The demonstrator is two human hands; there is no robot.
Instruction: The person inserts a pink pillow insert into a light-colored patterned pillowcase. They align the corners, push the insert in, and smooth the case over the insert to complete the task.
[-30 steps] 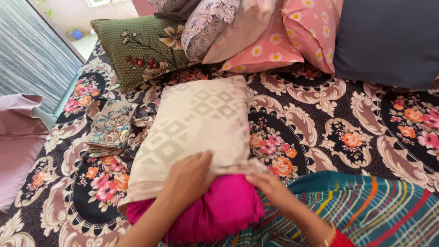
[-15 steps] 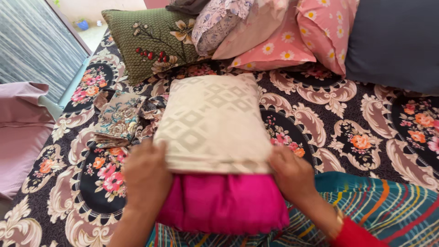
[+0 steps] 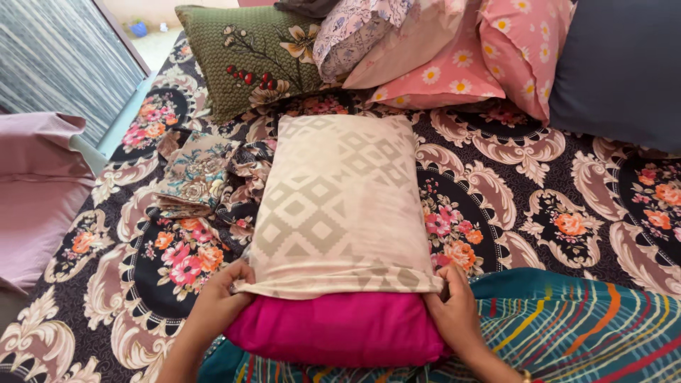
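She kneels at the edge of the bed [image 3: 539, 184], both hands at the open end of a cream pillowcase [image 3: 337, 202] with a diamond weave. The left hand [image 3: 216, 301] pinches the hem at its left corner, fingers curled shut on the cloth; the right hand [image 3: 454, 312] grips the right corner the same way. A magenta pillow [image 3: 340, 330] lies lengthwise in front of her, most of it inside the case, its near end sticking out bare below the hem. I'd say the case is being drawn on and is most of the way there. What's left seems to call for an even tug on both corners toward her, so the hem clears that pink end without bunching. Other pillows [image 3: 425, 50] are stacked at the headboard, and a folded floral cloth [image 3: 195, 174] lies just left of the case.
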